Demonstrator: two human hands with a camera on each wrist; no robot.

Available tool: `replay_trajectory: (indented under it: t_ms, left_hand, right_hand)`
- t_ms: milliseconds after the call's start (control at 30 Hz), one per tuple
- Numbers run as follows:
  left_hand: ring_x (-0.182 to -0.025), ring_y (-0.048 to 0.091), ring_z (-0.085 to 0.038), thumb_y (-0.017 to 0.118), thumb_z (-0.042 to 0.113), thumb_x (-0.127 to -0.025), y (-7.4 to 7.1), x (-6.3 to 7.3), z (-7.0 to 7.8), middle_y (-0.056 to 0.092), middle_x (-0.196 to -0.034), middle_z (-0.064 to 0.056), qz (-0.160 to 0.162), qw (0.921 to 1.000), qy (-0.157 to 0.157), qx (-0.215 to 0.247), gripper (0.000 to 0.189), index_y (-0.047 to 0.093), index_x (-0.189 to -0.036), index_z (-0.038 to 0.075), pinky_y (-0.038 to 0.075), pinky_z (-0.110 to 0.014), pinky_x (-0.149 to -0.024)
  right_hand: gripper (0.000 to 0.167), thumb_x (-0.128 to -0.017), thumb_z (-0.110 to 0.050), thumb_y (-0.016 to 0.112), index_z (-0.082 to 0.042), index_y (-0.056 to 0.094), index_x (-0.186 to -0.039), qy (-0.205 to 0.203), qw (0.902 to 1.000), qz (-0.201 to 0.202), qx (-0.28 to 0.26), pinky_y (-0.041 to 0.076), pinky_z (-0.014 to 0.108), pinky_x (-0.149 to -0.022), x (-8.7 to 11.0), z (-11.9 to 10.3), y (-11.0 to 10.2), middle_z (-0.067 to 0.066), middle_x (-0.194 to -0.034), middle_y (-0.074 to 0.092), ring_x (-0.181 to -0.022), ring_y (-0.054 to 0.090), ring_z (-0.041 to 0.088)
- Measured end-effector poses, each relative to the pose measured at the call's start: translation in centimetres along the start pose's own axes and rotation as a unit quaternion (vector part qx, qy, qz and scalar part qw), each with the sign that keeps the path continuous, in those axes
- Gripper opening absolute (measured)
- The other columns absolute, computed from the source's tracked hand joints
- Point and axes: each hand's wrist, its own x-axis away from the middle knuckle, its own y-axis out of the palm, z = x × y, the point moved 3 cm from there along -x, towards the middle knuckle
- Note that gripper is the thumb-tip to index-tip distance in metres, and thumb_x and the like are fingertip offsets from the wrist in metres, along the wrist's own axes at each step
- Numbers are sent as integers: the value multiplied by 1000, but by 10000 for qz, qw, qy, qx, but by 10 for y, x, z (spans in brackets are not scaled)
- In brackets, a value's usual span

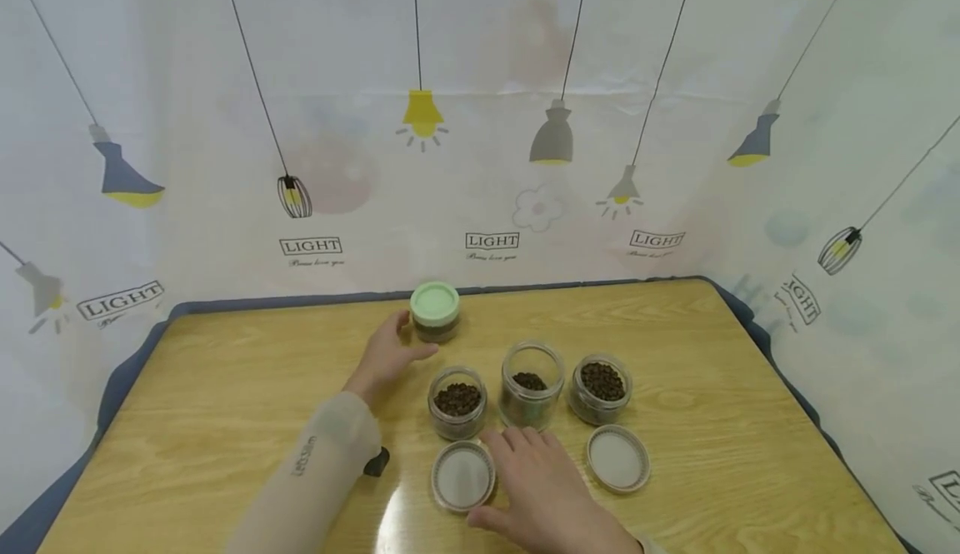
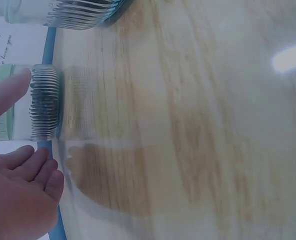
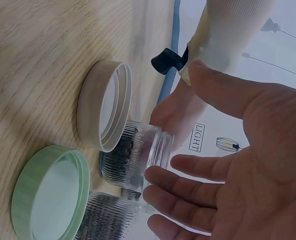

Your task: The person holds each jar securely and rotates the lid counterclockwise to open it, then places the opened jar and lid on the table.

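Observation:
My left hand reaches to the small ribbed jar with a pale green lid at the back of the table. Its thumb and fingers are spread on either side of that jar; in the left wrist view the thumb overlaps it. My right hand hovers palm down near the front, fingers extended, holding nothing. Close to it lie a beige lid and a green lid, the latter hidden beneath the hand in the head view.
Three uncovered jars of coffee beans stand in a row: a left jar, a taller middle jar and a right jar. Another lid lies before the right one. A lamp-printed cloth borders the wooden table.

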Motion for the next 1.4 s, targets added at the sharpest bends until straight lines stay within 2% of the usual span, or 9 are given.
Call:
replay_trajectory:
  t_ms: [167,267,500,800,967,1233,1400]
  left_hand:
    - [-144,32,-35,78,27,-83,6,-8,1,34,-156,-14,-9,9996,232,142,86,29,-152,10,28,-51,-118]
    - [-145,32,-33,78,26,-82,8,-14,3,36,-155,-12,30,9993,323,196,86,30,-152,11,26,-50,-119]
    - [-144,33,-31,83,25,-78,11,-22,4,40,-152,-11,175,9988,196,419,88,32,-149,12,19,-51,-121]
    - [-139,40,-31,86,21,-73,13,-26,8,47,-146,-10,351,9967,379,626,89,36,-147,12,21,-51,-120]
    - [-138,42,-29,88,23,-71,15,-29,8,49,-145,-8,504,9962,388,600,90,38,-146,14,24,-50,-119]
    - [-135,45,-28,89,30,-68,15,-32,4,51,-142,-6,545,9974,242,393,91,40,-144,17,27,-52,-118]
    - [-135,45,-28,89,33,-68,14,-30,3,51,-143,-6,538,9976,293,323,92,41,-144,18,27,-53,-117]
  right_hand:
    - [81,-75,-66,70,-13,50,-134,-25,9999,27,105,49,49,-93,-1,1,2,7,-124,63,-113,60,28]
    - [81,-75,-66,70,-13,50,-133,-30,9999,41,107,49,49,-93,-2,2,3,7,-124,63,-113,60,28]
    - [82,-74,-65,72,-13,50,-134,-79,9998,109,138,49,48,-93,-3,3,5,7,-124,63,-114,59,28]
    - [85,-74,-66,72,-12,49,-136,-82,9998,62,161,49,48,-93,-4,4,6,5,-123,63,-114,59,27]
    - [86,-74,-66,71,-12,48,-137,-81,9997,88,205,49,48,-94,-6,6,7,5,-123,63,-114,59,26]
    - [86,-73,-66,72,-12,49,-136,-80,9996,160,226,49,47,-93,-6,7,8,4,-121,64,-113,60,25]
    - [86,-74,-66,71,-12,48,-137,-67,9996,144,228,48,47,-94,-6,7,7,4,-121,64,-114,59,25]
